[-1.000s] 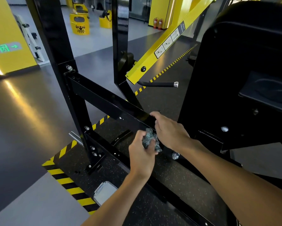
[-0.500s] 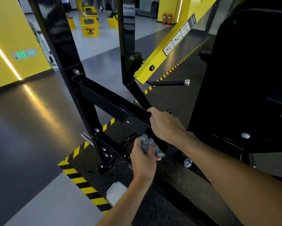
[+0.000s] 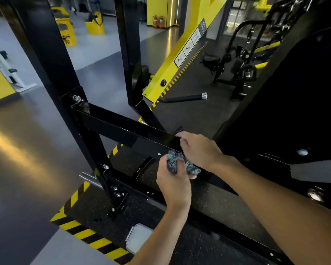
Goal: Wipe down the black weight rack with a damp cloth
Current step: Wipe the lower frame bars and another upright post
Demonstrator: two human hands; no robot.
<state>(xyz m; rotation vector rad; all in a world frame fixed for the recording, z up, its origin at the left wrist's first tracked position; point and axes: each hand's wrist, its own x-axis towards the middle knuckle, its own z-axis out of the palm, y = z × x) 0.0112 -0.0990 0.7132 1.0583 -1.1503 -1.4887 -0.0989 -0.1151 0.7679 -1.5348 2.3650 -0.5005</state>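
Head view, entry: black weight rack point(image 3: 51, 60), upright at upper left, crossbar point(image 3: 122, 131) running to frame centre. Cloth point(image 3: 175, 161): bunched in my left hand point(image 3: 173, 185), fingers wrapped round it, just below the crossbar, seemingly off the metal. Right hand point(image 3: 199, 150): fingers bent on the crossbar's top edge; gripping or merely resting, I cannot tell. Progress: no wiped streaks discernible; I judge most of the rack outstanding. Against half a second ago: both hands placed as before, cloth unchanged.
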